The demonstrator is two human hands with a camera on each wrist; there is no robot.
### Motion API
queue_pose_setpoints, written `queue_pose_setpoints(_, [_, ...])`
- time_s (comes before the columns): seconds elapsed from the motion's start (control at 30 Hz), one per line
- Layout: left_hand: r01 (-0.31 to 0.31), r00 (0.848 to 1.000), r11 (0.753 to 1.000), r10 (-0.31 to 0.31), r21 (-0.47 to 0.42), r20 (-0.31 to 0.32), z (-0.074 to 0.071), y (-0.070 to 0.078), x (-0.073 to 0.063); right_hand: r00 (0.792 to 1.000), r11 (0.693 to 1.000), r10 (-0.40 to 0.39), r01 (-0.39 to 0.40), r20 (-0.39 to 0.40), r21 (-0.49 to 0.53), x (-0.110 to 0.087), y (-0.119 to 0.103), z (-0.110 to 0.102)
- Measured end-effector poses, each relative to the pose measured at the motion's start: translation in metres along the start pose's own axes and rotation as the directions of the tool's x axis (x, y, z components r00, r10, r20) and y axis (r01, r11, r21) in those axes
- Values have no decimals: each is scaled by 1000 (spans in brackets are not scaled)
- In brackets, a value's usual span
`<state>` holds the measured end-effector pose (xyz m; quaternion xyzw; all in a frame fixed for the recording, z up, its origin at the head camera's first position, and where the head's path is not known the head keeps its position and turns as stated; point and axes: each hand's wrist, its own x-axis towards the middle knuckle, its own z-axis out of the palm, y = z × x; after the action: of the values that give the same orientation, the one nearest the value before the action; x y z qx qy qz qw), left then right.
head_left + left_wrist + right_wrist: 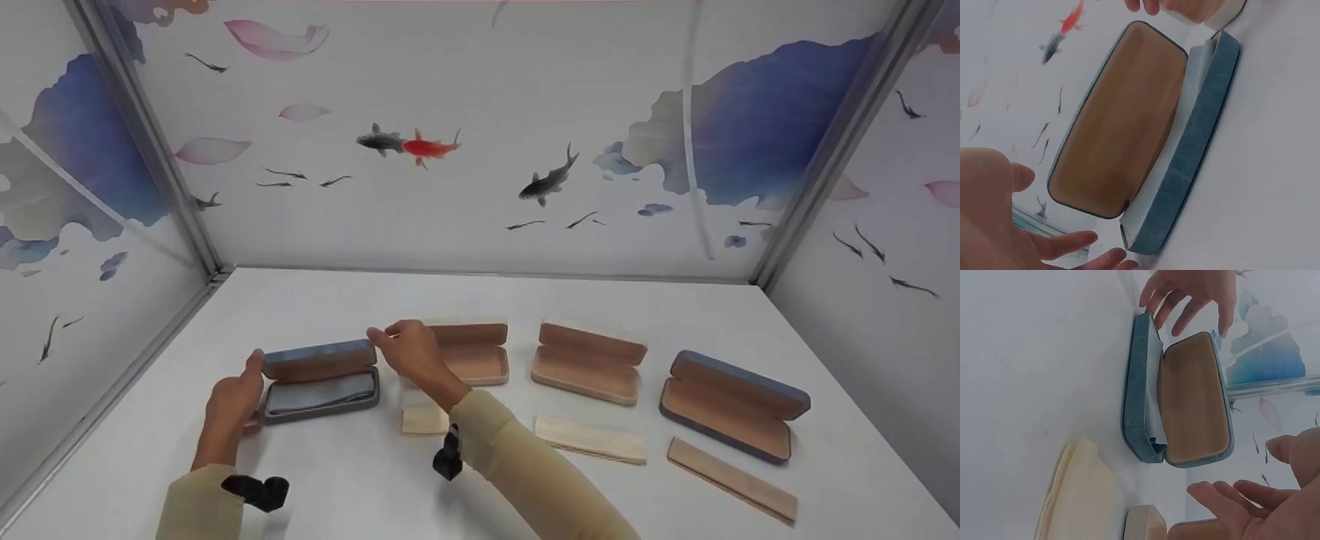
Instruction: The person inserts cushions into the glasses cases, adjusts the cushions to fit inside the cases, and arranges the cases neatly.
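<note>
On the far left of the table, a blue glasses case stands with its lid raised. Inside its base lies a folded light-blue cloth. My left hand is at the case's left end, fingers apart; in the left wrist view its fingertips come close to the corner, and I cannot tell if they touch. Beyond the case's right end is my right hand, fingers loosely bent and holding nothing. In the right wrist view, a gap separates that right hand from the raised lid.
Right of it stand two open beige cases and an open dark-blue case. In front lie a cream cloth, partly behind the right arm, another cream cloth and a tan cloth. Printed panels wall the table.
</note>
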<state>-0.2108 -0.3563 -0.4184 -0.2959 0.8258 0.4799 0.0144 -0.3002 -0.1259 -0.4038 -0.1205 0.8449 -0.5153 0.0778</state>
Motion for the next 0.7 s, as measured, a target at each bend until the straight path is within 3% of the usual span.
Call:
queue_pose_setpoints(0.1, [17, 992, 1000, -17, 4, 129, -7, 1, 4, 997, 998, 55, -56, 57, 24, 2, 3, 2])
queue_pose_setpoints(0.23, [15, 981, 1000, -20, 27, 192, -13, 2, 7, 989, 992, 97, -105, 115, 67, 3, 4, 6])
queue_pose_setpoints(0.7, [14, 983, 1000, -16, 12, 181, -6, 7, 16, 985, 988, 120, -132, 127, 86, 6, 9, 24])
